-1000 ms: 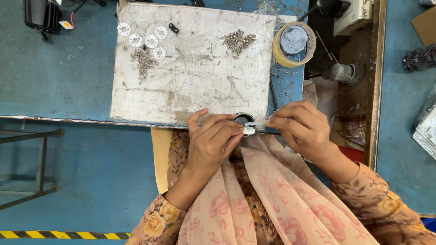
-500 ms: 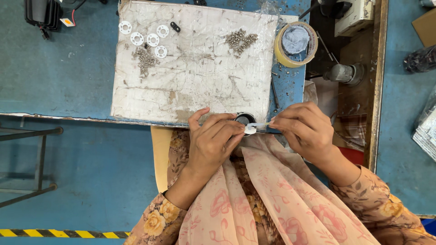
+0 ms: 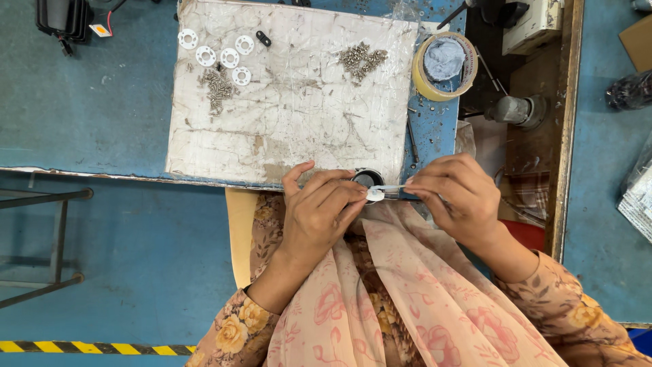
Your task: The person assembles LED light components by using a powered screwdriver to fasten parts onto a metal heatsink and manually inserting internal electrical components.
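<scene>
At the near edge of the white board [image 3: 292, 102], your left hand [image 3: 319, 214] pinches a small white ring [image 3: 374, 195] beside the black round part [image 3: 367, 179], while your right hand [image 3: 455, 197] grips thin tweezers [image 3: 394, 189] touching it.

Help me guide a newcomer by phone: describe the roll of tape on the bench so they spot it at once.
Start at the big scuffed white board lying on the blue bench. Just past the board's far right corner, beyond a pile of small metal screws, lies the roll of tape. It is the only yellowish ring there, lying flat with a pale blue-grey wad in its middle.
</scene>
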